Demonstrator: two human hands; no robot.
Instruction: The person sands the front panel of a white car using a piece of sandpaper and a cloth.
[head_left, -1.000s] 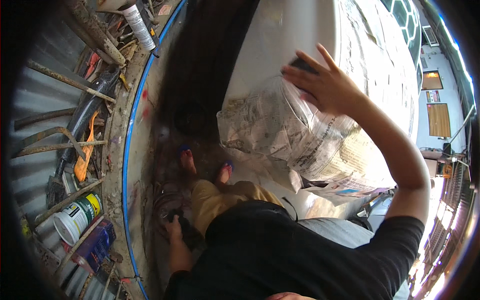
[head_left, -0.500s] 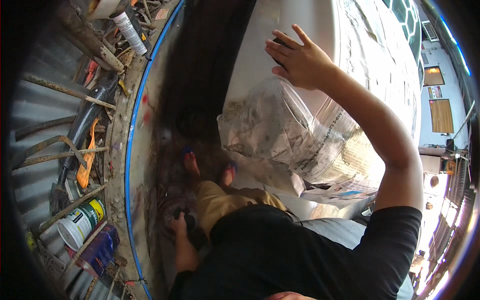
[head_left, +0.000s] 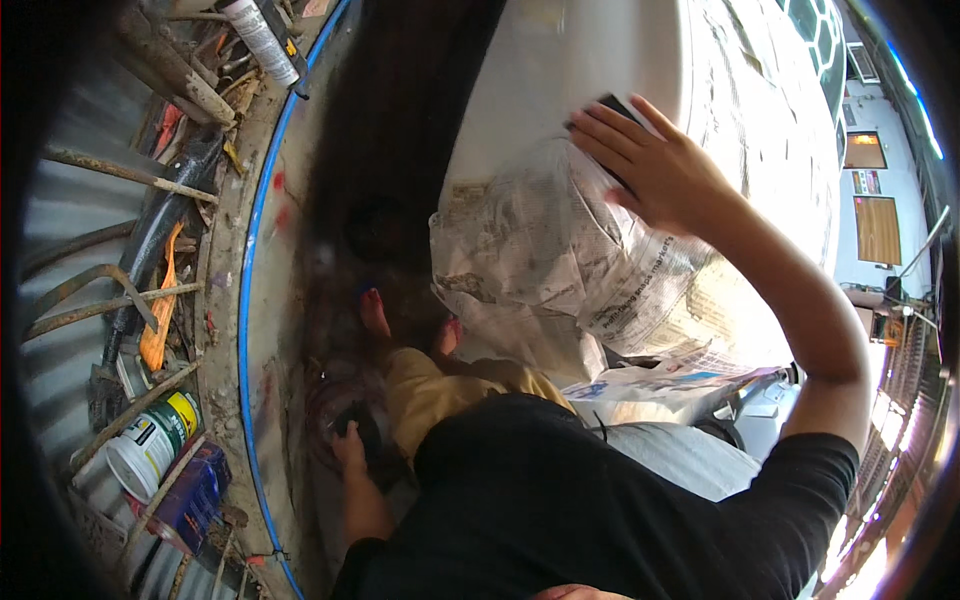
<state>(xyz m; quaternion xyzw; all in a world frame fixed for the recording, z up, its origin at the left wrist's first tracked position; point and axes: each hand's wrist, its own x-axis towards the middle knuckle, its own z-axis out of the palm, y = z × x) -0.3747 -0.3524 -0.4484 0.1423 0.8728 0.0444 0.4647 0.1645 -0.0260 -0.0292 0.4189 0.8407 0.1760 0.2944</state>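
Observation:
My right hand (head_left: 670, 170) lies over a dark flat pad (head_left: 612, 105) on a smooth white vehicle panel (head_left: 520, 90), its fingers extended across the pad. Around the panel, newspaper sheets (head_left: 640, 300) are wrapped over the body, creased and hanging at the lower end. Low on my left side, beside my tan-trousered leg, my left hand (head_left: 352, 445) is closed on a dark object (head_left: 362, 425) that I cannot make out.
A concrete ledge (head_left: 270, 400) carries a blue hose (head_left: 244, 350). Left of it, rusty bars (head_left: 110, 300), an orange piece (head_left: 160, 330), a tub (head_left: 150, 440) and a purple can (head_left: 190, 500) crowd corrugated sheeting. My bare feet (head_left: 375, 315) stand in the narrow gap.
My right hand moved up and left with the pad, then back down and right across the white panel. My left hand stays low, shifting only slightly.

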